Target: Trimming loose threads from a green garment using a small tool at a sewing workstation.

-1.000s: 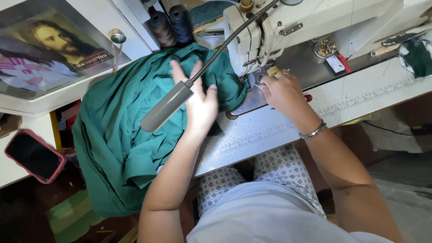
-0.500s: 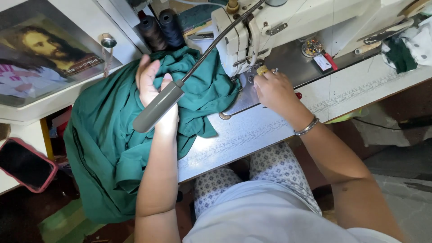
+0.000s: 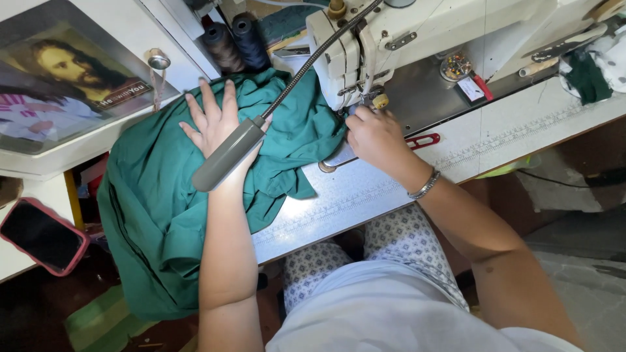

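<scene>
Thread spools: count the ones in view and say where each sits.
2. A brown thread spool and a dark blue thread spool stand side by side behind the green cloth, left of the sewing machine. Others may be hidden past the frame's top.

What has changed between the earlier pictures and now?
The left hand slid farther away across the green fabric, from near the lamp head to the far folds, fingers spread flat. The right hand stayed by the needle of the sewing machine.

There's a phone (image 3: 40,236) with a dark screen and pink case at far left, plus a small red-and-white label (image 3: 474,88) by the sewing machine (image 3: 417,39).
</scene>
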